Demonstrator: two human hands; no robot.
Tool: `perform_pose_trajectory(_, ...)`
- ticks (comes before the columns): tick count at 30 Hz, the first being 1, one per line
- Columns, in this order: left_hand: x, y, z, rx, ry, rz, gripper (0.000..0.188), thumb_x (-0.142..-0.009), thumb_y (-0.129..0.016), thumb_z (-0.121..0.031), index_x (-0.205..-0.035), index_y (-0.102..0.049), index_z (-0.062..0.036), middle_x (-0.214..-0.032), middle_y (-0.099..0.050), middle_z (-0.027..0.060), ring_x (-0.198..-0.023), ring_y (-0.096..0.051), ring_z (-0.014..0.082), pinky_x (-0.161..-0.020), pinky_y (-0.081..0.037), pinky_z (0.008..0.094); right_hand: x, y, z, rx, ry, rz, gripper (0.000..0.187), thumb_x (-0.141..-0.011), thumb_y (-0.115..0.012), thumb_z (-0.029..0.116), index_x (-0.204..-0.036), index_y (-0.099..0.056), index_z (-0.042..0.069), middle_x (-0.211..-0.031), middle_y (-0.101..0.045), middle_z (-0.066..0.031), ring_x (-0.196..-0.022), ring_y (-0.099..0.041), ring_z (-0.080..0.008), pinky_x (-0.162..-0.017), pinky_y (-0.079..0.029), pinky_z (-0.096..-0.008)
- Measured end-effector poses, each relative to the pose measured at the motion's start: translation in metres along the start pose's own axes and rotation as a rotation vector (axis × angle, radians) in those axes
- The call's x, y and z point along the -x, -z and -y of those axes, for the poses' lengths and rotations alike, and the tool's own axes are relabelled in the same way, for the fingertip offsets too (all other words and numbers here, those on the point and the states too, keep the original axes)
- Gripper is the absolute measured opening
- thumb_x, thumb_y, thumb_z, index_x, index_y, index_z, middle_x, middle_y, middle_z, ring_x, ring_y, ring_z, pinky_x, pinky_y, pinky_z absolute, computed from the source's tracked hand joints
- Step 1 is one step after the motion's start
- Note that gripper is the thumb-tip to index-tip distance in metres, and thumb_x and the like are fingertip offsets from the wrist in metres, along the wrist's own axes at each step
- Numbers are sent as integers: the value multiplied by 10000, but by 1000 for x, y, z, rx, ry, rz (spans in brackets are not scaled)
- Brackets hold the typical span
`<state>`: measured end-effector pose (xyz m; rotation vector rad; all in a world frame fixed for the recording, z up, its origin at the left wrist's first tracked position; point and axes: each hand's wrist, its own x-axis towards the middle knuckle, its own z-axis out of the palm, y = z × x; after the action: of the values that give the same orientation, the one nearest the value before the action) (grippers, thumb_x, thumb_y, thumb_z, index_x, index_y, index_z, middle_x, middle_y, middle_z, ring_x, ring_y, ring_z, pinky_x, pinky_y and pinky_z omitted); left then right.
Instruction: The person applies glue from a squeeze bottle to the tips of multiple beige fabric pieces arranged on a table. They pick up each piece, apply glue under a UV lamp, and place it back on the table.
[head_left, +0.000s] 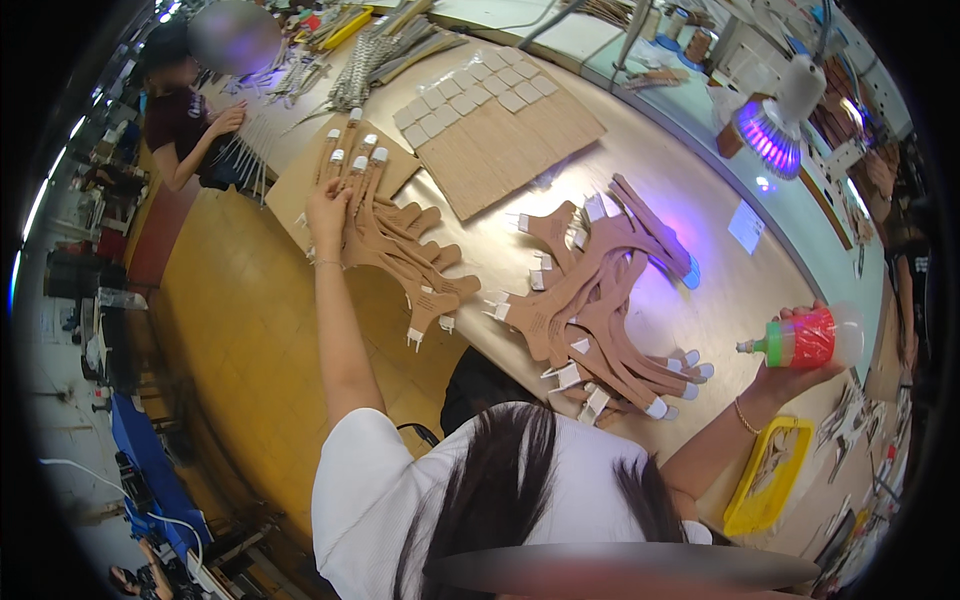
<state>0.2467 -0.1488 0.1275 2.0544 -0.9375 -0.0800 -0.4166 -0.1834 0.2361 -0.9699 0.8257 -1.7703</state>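
My left hand (328, 212) is at the upper end of a pile of brown strap-like pieces (385, 235), its fingers closed on one of them. These pieces are long and flat with forked ends, and several have white tips. In my right hand (788, 382) is a clear squeeze bottle (812, 338) with a red wrap, a green collar and a narrow nozzle pointing left. It is held tilted on its side above the table. Between my hands lies a second heap of brown strap-like pieces (600, 290), with white and pale blue tips.
Pale square pads (470, 95) sit in rows on a brown board (510, 150). A lamp (770, 135) casts purple light from the right. Beside my right forearm is a yellow tray (770, 475). At the far left another person (190, 125) works by thin sticks (250, 150).
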Motion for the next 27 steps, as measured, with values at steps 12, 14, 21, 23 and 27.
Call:
perform_pose_trajectory(12, 59, -40, -196, 10, -481, 363, 316, -814, -684, -191, -1098, -652, -58, -1088, -600, 118, -965, -575, 215, -796, -446, 324, 5, 7, -5, -178, -53, -122, 935, -713, -471, 809, -1163, -500, -10, -915, -614, -151, -801, -634, -301, -669, -545, -403)
perform_pose_trajectory(14, 87, -78, -231, 71, -753, 555, 315, -801, -697, -174, -1090, -655, -53, -1148, -589, 107, -1004, -570, 232, -833, -451, 333, 8, 7, -5, -179, -50, -89, 924, -727, -452, 808, -1135, -506, -19, -863, -626, -151, -771, -647, -297, -629, -562, -388)
perform_pose_trajectory(21, 168, -194, -316, 182, -1151, 1129, 322, -774, -707, -187, -1069, -650, -68, -1091, -574, 121, -1012, -552, 310, -877, -448, 399, 19, 31, 13, -190, -27, -197, 895, -754, -428, 795, -1129, -513, -13, -855, -632, -147, -760, -651, -288, -622, -564, -381)
perform_pose_trajectory(23, 181, -213, -328, 144, -1261, 1166, 331, -753, -714, -196, -1055, -648, -80, -1052, -572, 118, -986, -543, 310, -870, -441, 409, 22, 40, 17, -172, -14, -236, 888, -758, -426, 791, -1127, -514, -12, -852, -634, -146, -759, -651, -287, -623, -563, -380)
perform_pose_trajectory(27, 192, -235, -334, 16, -1406, 1131, 337, -697, -735, -243, -978, -623, -96, -956, -562, 91, -928, -525, 291, -822, -423, 394, 24, 56, 19, -130, 9, -327, 877, -761, -435, 785, -1127, -515, -8, -848, -637, -142, -750, -652, -287, -625, -560, -379)
